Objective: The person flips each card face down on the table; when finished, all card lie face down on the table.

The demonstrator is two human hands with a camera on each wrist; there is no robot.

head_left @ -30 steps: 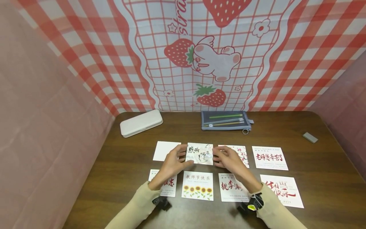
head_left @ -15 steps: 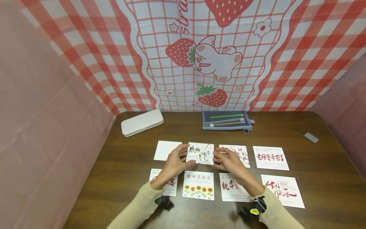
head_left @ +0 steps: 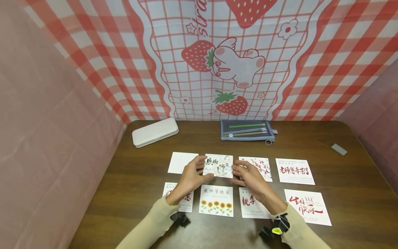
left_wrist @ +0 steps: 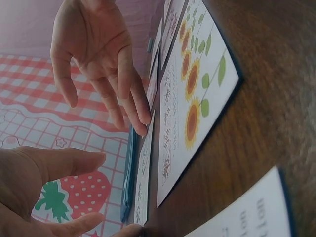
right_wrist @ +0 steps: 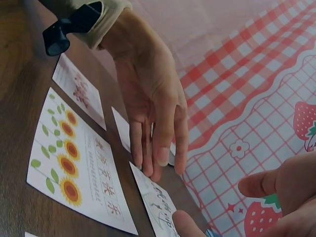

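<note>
Around the lower middle of the frame, the black-lettered card (head_left: 219, 166) sits flat on the counter (head_left: 124, 193) right between the left hand (head_left: 192, 174) and right hand (head_left: 252, 176), about equally close, both loosely spread, can't tell if they're touching it.

Strawberry-print cloth (head_left: 214, 62) backs a wooden table (head_left: 224, 231) between pink walls (head_left: 59, 155).

The left hand (head_left: 192, 175) has edged inward, baring lettering (head_left: 169, 195) on one card (head_left: 169, 188); the right hand (head_left: 251, 177) covers more on another card (head_left: 252, 209).
</note>
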